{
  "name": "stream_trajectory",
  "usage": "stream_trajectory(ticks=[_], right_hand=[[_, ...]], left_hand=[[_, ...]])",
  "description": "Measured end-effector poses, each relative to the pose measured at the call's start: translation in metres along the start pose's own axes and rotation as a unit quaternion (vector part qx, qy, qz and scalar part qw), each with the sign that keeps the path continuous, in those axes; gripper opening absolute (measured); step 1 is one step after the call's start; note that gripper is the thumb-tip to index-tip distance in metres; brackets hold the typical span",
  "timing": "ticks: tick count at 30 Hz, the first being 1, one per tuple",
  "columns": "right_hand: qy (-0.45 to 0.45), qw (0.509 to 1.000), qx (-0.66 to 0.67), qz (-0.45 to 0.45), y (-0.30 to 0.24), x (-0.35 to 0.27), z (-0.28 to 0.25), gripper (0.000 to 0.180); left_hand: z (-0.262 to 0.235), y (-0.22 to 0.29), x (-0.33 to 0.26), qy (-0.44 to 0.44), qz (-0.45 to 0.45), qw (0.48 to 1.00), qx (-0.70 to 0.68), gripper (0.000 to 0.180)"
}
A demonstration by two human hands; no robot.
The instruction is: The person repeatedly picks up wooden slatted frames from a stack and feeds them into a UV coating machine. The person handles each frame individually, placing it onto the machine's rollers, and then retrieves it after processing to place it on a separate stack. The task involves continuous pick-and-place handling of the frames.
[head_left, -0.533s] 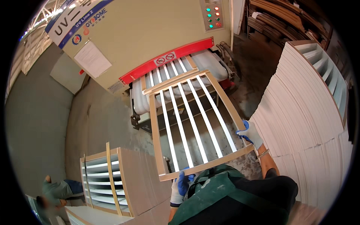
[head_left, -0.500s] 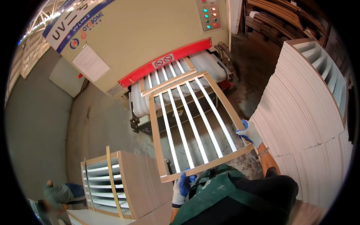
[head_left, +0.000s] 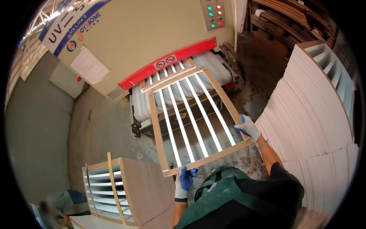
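Note:
I hold a slatted panel between both hands, a tan-edged rectangular frame with several white slats across its opening. My left hand, in a white glove with blue-coated fingers, is closed on its near rail by the left corner. Gloved likewise, my right hand grips the right rail above the near right corner. The panel's far end lies over the ribbed conveyor. Just beyond it, a second slatted panel rests on the conveyor, its far part hidden under the machine's red bar.
A large beige machine with lit buttons stands ahead. To my right rises a tall stack of panels; another strapped stack stands at lower left. Beyond that stack, another person bends over. Brown boards fill the far right.
Both hands have moved forward with the held panel, taking its far end further over the conveyor. The second panel has slipped a little deeper under the red bar.

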State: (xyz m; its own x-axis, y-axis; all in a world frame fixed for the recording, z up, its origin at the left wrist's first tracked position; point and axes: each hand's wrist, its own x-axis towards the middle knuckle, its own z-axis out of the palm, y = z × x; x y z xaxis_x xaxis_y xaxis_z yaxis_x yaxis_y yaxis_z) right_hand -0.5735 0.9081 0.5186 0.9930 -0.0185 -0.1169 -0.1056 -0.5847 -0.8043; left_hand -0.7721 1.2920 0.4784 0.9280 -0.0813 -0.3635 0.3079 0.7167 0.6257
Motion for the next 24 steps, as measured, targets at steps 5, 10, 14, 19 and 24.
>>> stream_trajectory(ticks=[5, 10, 14, 19, 24], right_hand=[[0.032, 0.988, -0.135, -0.061, -0.008, 0.024, 0.012, 0.07], [-0.007, 0.959, -0.279, -0.042, -0.037, 0.04, 0.027, 0.08], [-0.027, 0.95, -0.309, -0.035, -0.046, 0.064, 0.04, 0.076], [-0.011, 0.957, -0.278, -0.084, -0.033, 0.099, 0.049, 0.07], [-0.006, 0.966, -0.214, -0.146, -0.022, 0.122, 0.061, 0.07]], left_hand=[[-0.004, 0.016, 0.026, 0.015, -0.013, 1.0, 0.002, 0.041], [-0.014, 0.029, 0.05, -0.01, -0.017, 1.0, 0.001, 0.042], [-0.031, 0.038, 0.071, -0.031, -0.044, 0.999, 0.0, 0.047], [-0.043, 0.04, 0.087, -0.007, -0.073, 0.995, -0.064, 0.044], [-0.049, 0.035, 0.069, -0.054, -0.018, 0.995, -0.078, 0.046]])
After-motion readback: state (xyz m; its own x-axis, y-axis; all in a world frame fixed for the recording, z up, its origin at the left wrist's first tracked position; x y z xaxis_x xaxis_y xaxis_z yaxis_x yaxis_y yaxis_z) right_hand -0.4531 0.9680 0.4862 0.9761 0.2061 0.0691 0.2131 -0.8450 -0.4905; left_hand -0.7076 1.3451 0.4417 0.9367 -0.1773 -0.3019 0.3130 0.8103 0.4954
